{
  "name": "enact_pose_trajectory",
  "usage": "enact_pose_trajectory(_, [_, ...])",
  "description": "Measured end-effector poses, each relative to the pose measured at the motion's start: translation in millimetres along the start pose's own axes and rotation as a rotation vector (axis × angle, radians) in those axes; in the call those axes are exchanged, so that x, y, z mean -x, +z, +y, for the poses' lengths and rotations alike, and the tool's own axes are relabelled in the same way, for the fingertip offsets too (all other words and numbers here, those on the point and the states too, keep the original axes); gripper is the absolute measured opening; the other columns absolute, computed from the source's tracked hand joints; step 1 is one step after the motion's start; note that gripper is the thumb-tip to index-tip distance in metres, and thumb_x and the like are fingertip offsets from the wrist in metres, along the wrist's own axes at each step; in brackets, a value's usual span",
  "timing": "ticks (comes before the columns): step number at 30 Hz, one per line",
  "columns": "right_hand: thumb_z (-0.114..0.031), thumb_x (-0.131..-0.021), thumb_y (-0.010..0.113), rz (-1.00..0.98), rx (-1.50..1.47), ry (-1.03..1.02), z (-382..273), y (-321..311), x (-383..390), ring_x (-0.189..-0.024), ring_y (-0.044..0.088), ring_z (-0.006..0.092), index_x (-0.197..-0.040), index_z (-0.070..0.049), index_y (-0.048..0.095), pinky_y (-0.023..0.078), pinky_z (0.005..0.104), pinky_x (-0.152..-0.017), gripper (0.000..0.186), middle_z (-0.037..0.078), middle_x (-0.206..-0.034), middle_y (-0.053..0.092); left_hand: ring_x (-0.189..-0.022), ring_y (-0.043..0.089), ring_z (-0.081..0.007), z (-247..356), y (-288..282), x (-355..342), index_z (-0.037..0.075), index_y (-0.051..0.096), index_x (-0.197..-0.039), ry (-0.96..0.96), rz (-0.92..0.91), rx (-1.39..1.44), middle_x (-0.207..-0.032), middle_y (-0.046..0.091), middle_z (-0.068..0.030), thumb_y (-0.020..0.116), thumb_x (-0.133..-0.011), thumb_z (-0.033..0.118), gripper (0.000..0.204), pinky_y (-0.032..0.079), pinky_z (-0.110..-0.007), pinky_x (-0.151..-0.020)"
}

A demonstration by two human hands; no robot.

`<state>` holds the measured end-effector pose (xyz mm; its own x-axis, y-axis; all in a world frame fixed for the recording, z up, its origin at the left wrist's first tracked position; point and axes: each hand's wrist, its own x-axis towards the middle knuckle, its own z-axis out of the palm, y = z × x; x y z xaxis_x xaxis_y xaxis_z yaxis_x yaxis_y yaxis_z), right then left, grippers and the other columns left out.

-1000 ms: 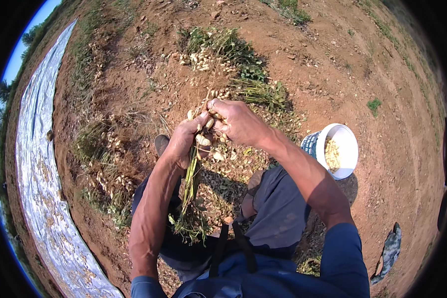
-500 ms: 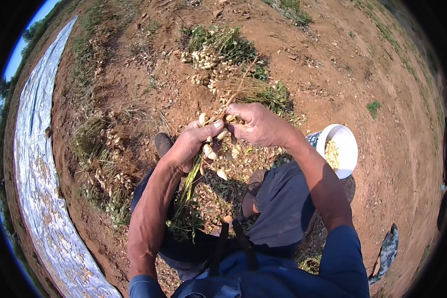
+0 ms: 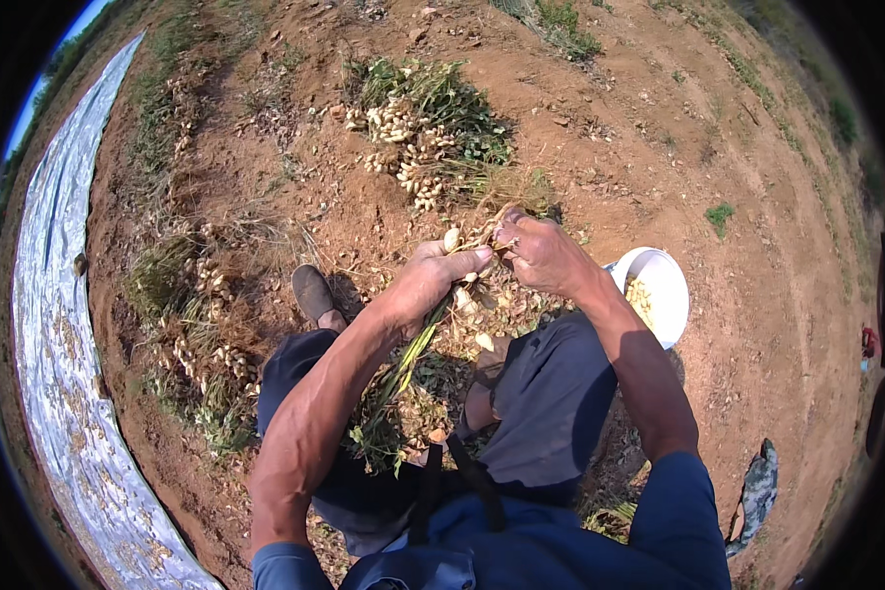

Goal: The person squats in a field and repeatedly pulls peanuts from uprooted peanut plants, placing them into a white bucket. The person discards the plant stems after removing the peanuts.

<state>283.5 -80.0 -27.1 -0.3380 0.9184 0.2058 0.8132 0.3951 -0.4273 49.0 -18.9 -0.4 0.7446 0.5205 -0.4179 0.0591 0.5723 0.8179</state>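
A peanut plant (image 3: 413,356) is held up in front of me, its yellow-green stems and leaves hanging down between my knees. My left hand (image 3: 425,283) is closed round it just below the roots, thumb pointing right, and several pale pods show by the fingers. Close on the right, my right hand (image 3: 546,258) has its fingers pinched at the brown root end; whether a pod is in that pinch is hidden. Past my right knee a white bucket (image 3: 673,295) stands tilted in view, with shelled-looking pale peanuts (image 3: 639,301) inside.
Pulled peanut plants with pods lie in a heap (image 3: 418,138) ahead and another pile (image 3: 206,344) to the left. A long silvery sheet (image 3: 54,305) runs along the far left. A camouflage-patterned thing (image 3: 755,497) lies at lower right on the reddish soil.
Both hands have shifted a little to the right with the plant. My right fingers have drawn closer together at the roots, and fewer pods show between the hands.
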Motion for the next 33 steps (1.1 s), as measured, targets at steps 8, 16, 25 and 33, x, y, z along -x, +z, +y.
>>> enact_pose_trajectory(8, [-0.012,-0.099,0.059,0.765,-0.842,0.746,68,-23,56,-0.052,0.049,0.0119,-0.116,-0.005,0.057,0.041,0.0305,-0.044,0.018,0.010,-0.089,0.063,-0.044,0.049,-0.0092,37,-31,39,0.005,0.063,-0.094,0.073,0.154,0.172,-0.063,0.054,0.0004,0.069,-0.098,0.033,0.029,0.039,-0.025,-0.039])
enact_pose_trajectory(16, [-0.013,-0.101,0.054,0.921,-0.388,1.228,112,0,192,-0.056,0.055,0.0146,-0.109,-0.008,0.057,0.046,0.0309,-0.049,0.010,0.013,-0.093,0.067,-0.045,0.043,-0.0098,27,-58,50,0.008,0.058,-0.083,0.130,0.069,0.340,-0.064,0.050,-0.0014,0.065,-0.099,0.043,0.039,0.035,-0.026,-0.035])
enact_pose_trajectory(25, [-0.027,-0.085,0.075,0.209,0.386,1.021,144,-26,234,-0.106,0.069,0.0380,-0.127,0.006,0.064,0.053,0.0451,-0.098,0.055,0.025,-0.112,0.072,-0.048,0.045,-0.0117,27,-65,38,0.008,0.061,-0.092,0.193,-0.066,0.549,-0.064,0.054,-0.0030,0.063,-0.100,0.044,0.037,0.036,-0.026,-0.038])
enact_pose_trajectory(33, [-0.045,-0.092,0.077,0.047,-0.985,0.353,-40,-28,-25,-0.121,0.061,0.0238,-0.154,0.000,0.037,0.057,0.0371,-0.093,0.086,0.020,-0.148,0.048,-0.046,0.039,-0.0126,33,-54,34,0.002,0.060,-0.093,0.268,-0.092,0.666,-0.061,0.045,-0.0014,0.056,-0.102,0.052,0.051,0.034,-0.027,-0.036])
